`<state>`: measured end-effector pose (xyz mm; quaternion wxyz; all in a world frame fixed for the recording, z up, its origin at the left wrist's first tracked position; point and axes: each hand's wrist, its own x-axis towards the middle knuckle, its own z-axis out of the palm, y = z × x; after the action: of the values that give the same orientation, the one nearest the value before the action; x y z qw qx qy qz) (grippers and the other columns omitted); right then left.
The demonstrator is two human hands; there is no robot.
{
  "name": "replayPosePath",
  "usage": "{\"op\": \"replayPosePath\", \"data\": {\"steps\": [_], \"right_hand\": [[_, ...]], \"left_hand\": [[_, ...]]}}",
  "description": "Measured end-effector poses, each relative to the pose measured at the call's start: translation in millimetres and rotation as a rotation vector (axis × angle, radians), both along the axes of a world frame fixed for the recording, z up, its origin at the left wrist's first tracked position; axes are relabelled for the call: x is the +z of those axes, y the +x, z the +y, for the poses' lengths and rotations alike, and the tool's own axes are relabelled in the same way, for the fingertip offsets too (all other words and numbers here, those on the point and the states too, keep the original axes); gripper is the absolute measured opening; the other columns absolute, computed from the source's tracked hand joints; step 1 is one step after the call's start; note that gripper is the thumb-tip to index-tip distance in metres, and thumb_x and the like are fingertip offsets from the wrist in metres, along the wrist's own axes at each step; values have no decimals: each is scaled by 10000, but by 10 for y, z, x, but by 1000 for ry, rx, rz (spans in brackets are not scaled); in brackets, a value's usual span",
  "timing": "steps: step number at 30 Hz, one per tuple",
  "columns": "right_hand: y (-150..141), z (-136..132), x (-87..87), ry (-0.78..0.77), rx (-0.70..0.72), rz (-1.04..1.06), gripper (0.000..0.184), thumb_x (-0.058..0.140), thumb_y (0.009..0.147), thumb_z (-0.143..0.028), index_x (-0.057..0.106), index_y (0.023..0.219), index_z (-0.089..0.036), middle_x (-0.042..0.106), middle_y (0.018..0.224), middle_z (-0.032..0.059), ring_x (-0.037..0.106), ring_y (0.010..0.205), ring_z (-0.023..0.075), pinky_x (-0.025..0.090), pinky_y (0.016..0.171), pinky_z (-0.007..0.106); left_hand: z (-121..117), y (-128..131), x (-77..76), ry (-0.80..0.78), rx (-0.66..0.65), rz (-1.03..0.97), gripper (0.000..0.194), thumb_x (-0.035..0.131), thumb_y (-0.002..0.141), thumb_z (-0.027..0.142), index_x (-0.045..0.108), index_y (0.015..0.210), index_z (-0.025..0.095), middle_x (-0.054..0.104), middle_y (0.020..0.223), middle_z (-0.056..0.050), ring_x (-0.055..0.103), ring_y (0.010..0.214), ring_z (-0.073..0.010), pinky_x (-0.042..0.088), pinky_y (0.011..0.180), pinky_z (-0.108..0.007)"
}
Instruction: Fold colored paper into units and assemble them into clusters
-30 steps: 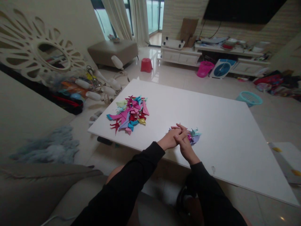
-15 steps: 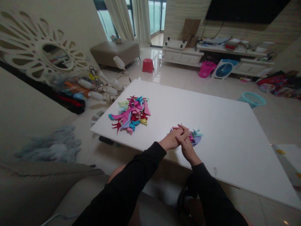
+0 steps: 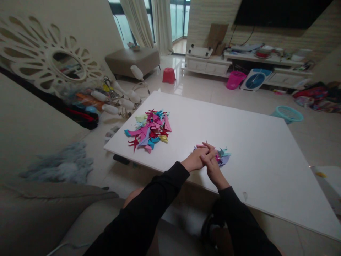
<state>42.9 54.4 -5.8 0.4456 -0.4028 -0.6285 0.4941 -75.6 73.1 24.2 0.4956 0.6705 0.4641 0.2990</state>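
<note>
– Where's the paper they're at?
– A small heap of folded paper (image 3: 225, 158), pale green, purple and pink, lies on the table (image 3: 255, 149) near its front edge, partly hidden by the hands.
– And the grip?
– The left hand (image 3: 196, 159) and right hand (image 3: 213, 167) meet right over the heap, fingers crossed over each other. I can't tell whether any paper is caught between them.
– Any more paper?
– A bigger pile (image 3: 149, 129), well apart, toward the table's left end: pink, red, blue, purple, a bit of yellow.
– What's the table like?
– White, flat and broad, with a small mark (image 3: 245, 195) near the front edge, right of the hands.
– And the room?
– Shiny pale floor (image 3: 197, 81). Beyond the table are a red stool (image 3: 168, 76), a pink bin (image 3: 236, 80) and a blue and white fan (image 3: 255, 80) by a low white cabinet (image 3: 206, 66), with a dark television (image 3: 282, 13) above. A light blue basket (image 3: 289, 114) sits past the table's far right corner. On the left there's a round mirror (image 3: 68, 66) with a petal frame, and behind it a padded bench (image 3: 133, 62) near the curtains (image 3: 161, 28).
</note>
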Motion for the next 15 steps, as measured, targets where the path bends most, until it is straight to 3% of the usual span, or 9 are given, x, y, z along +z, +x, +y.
{"op": "replayPosePath", "data": {"steps": [15], "right_hand": [[1, -2, 3, 3, 2, -9, 555, 586, 935, -478, 433, 1428, -273, 574, 1379, 125, 538, 1299, 282, 362, 1173, 551]], "left_hand": [[-1, 5, 0, -3, 4, 39, 533, 397, 991, 573, 704, 1053, 142, 737, 1076, -124, 656, 1106, -251, 466, 1053, -377]]}}
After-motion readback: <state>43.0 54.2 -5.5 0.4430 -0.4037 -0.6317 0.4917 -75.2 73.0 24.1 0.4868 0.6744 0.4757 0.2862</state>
